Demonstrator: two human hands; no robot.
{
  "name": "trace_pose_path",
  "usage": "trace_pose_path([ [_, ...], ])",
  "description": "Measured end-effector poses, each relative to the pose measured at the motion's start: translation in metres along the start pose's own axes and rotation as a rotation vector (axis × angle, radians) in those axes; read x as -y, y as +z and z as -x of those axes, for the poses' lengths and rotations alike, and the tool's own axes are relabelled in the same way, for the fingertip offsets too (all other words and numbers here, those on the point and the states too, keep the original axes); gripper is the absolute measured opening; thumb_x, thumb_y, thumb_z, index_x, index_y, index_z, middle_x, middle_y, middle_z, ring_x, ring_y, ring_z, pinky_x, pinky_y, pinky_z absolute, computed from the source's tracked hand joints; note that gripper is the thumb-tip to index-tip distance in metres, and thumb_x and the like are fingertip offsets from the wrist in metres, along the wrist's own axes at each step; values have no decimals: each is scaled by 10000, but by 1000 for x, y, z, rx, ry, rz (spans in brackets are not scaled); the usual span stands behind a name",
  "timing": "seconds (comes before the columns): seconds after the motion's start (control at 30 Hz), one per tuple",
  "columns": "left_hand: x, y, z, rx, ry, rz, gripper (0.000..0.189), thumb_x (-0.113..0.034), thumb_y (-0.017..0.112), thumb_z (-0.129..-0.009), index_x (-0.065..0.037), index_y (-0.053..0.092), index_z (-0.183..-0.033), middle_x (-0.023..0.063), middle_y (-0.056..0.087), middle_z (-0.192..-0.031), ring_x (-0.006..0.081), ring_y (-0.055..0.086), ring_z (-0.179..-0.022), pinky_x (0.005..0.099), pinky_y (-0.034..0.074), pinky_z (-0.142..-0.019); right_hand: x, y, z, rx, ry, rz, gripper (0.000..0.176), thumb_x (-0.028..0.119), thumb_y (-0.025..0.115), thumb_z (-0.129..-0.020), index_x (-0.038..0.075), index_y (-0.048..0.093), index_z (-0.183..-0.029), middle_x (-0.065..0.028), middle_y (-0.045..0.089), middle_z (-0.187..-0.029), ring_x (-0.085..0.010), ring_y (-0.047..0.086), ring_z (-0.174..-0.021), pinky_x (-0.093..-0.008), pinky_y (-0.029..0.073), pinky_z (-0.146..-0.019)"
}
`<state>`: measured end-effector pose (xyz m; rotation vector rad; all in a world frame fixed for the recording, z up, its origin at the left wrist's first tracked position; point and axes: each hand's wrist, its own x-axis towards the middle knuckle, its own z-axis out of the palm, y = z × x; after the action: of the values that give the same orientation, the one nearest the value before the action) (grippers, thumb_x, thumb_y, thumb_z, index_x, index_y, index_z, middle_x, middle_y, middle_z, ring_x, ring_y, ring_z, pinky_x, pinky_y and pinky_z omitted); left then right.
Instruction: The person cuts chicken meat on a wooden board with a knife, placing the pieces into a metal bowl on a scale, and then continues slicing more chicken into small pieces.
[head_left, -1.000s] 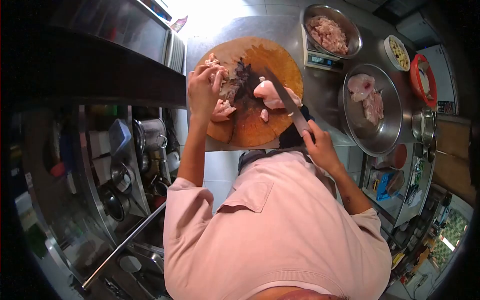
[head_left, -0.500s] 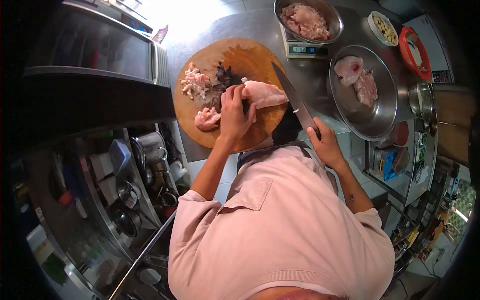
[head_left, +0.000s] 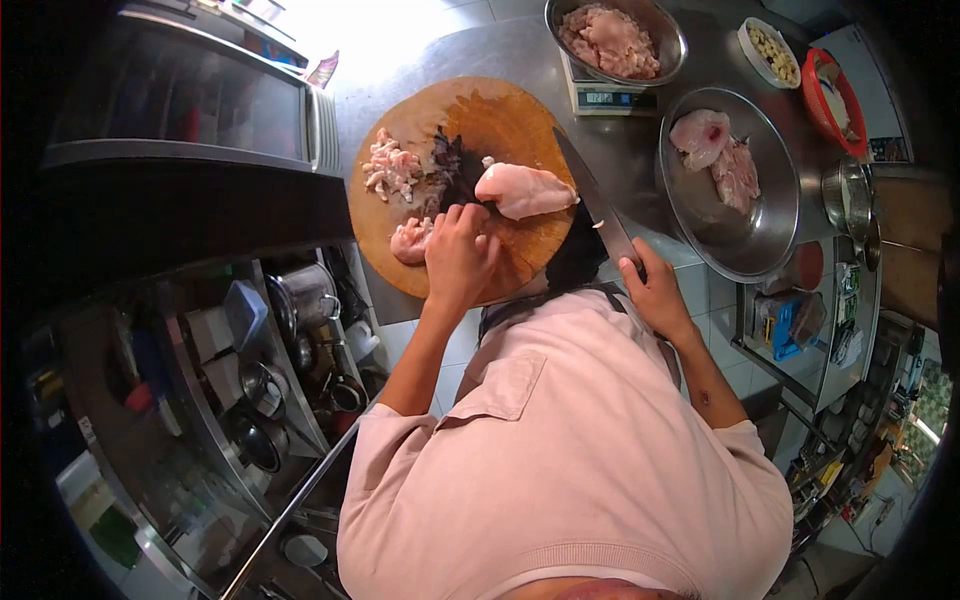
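A round wooden chopping board (head_left: 520, 265) carries a pale raw chicken breast (head_left: 525, 192) at its right. My left hand (head_left: 462, 255) is over the near part of the board, fingers loosely bent, apart from the breast. Nothing shows between its fingers, and it is right beside a smaller chicken piece (head_left: 408, 241). Further up lie a heap of chopped chicken (head_left: 392, 165) and some dark purplish-black pieces (head_left: 452, 165). My right hand (head_left: 655, 290) grips the handle of a large knife (head_left: 600, 205). Its blade slants along the board's right edge, with a small pale scrap on it.
A steel bowl of minced meat (head_left: 608, 42) sits on a digital scale (head_left: 612, 98). To the right, a steel basin (head_left: 770, 245) holds raw chicken pieces. Beyond are a white dish (head_left: 745, 45) of pale cubes and a red basket (head_left: 826, 125). Shelves with pots stand left.
My left hand has drawn back from the chicken breast, moving toward me beside the small piece. The breast stays on the board. The knife and my right hand have shifted only slightly.
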<state>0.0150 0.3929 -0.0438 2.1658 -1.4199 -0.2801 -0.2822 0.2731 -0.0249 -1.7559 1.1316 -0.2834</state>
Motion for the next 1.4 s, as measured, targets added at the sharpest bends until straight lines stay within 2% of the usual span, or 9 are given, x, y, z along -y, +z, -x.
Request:
trace_pose_path([
  [0.27, -20, 22, -49, 159, -257, -51, 342, -343, 838, -894, -76, 751, -1090, 122, 703, -1002, 365, 691, -994, 490, 572, -841, 2, -5, -7, 50, -14, 69, 225, 194, 620, -1066, -19, 560, -1107, -289, 679, -892, -527, 670, -867, -521, 489, -721],
  [0.47, 11, 45, -105, -93, 122, 187, 309, -47, 767, -868, -91, 806, -1172, 129, 721, -1100, 361, 681, -1077, 439, 567, -961, 6, -4, -10, 34, -57, 24, 218, 190, 613, -1067, -16, 562, -1117, -291, 684, -908, -545, 666, -900, -526, 497, -742],
  [0.63, 23, 44, -140, 1, 281, 202, 268, -87, 768, -922, -59, 810, -1186, 149, 734, -1148, 381, 710, -1058, 452, 567, -956, 1, -4, -17, 61, -41, 47, 216, 191, 608, -1068, -14, 548, -1104, -287, 681, -900, -547, 666, -901, -527, 497, -746],
  [0.7, 16, 44, -140, -214, 173, 207, 225, -129, 773, -946, -63, 817, -1157, 156, 736, -1091, 382, 718, -998, 460, 570, -915, -1, -4, -19, 78, -35, 65, 218, 194, 607, -1069, -13, 543, -1098, -284, 682, -900, -546, 666, -900, -527, 497, -746],
  [0.8, 14, 49, -110, -190, -111, -66, 200, -209, 805, -944, -68, 826, -1086, 145, 742, -1014, 360, 735, -928, 457, 578, -864, -3, -6, -21, 76, -52, 95, 225, 203, 606, -1070, -10, 534, -1083, -274, 682, -898, -541, 667, -907, -532, 497, -753],
  [1.0, -11, 51, -62, -199, -192, 165, 229, -276, 846, -888, -55, 802, -927, 140, 715, -940, 360, 717, -902, 478, 573, -823, 3, -4, -25, 105, -42, 68, 217, 203, 609, -1066, -1, 542, -1098, -270, 679, -899, -529, 672, -896, -543, 496, -753],
  [1.07, -15, 50, -66, -144, -268, 181, 240, -286, 855, -885, -58, 820, -952, 135, 731, -944, 339, 739, -891, 454, 581, -813, 2, 2, -30, 88, -124, 35, 232, 198, 629, -1074, -14, 535, -1071, -227, 613, -810, -368, 576, -707, -443, 459, -684],
  [1.27, 1, 54, -73, -45, -363, 343, 244, -284, 852, -882, -43, 828, -917, 140, 791, -888, 318, 789, -859, 416, 602, -827, 12, 3, -42, 160, -130, 60, 205, 195, 598, -1068, -4, 556, -1097, -262, 672, -873, -504, 677, -859, -512, 501, -740],
  [1.4, -2, 50, -72, -49, -388, 390, 198, -174, 808, -931, 12, 787, -994, 131, 793, -839, 229, 802, -808, 351, 629, -738, 21, 4, -45, 196, -106, 60, 199, 188, 597, -1070, -4, 545, -1079, -261, 670, -866, -506, 671, -850, -515, 497, -739],
])
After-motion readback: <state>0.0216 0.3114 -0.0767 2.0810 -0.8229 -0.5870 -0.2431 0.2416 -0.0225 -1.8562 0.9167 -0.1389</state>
